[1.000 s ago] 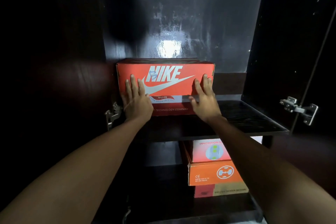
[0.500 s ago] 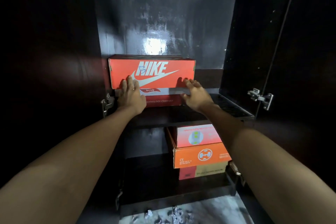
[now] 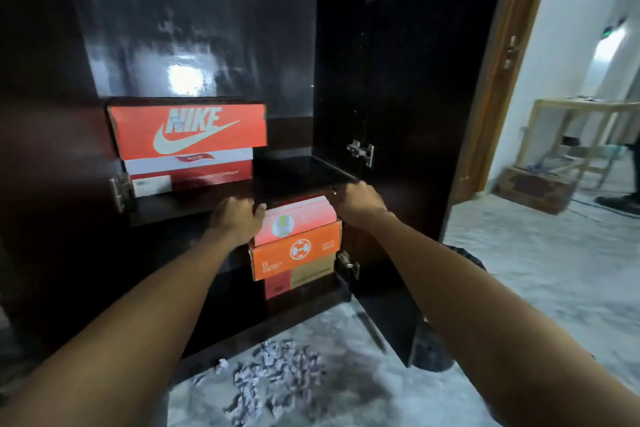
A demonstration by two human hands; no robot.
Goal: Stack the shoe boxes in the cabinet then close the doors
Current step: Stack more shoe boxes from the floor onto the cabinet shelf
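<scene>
**Dark cabinet, doors open: shoe boxes on two shelves, both hands at the lower stack**

Upper shelf [image 3: 304,173]: one red Nike box [image 3: 188,146], upright, logo side facing out, set at the shelf's left end, close to the left wall; right half of the shelf bare.

Lower shelf [image 3: 221,291]: stack of three boxes at the right end, near the right wall. Top: pink-red box [image 3: 298,220], tilted, front face leaning back. Middle: orange box [image 3: 294,255] with a white round emblem. Bottom: red-and-tan box [image 3: 299,282], partly hidden by the orange one above it.

Left hand [image 3: 239,218]: fingers curled, at the left edge of the pink-red box, just under the upper shelf's front edge; touching the box, though a true grip cannot be told. Right hand [image 3: 358,199]: fingers curled over the box's upper right corner, at the shelf edge; again unclear whether gripping box or shelf.

Right door [image 3: 398,114]: swung wide open, metal hinges showing on its inner face. Left hinge [image 3: 119,189] visible beside the Nike box.

Floor [image 3: 536,288]: pale, mottled; heap of crumpled paper scraps [image 3: 273,381] in front of the cabinet's bottom edge. Wooden frame [image 3: 581,135] and a low crate [image 3: 533,189] beyond the doorway at far right.
</scene>
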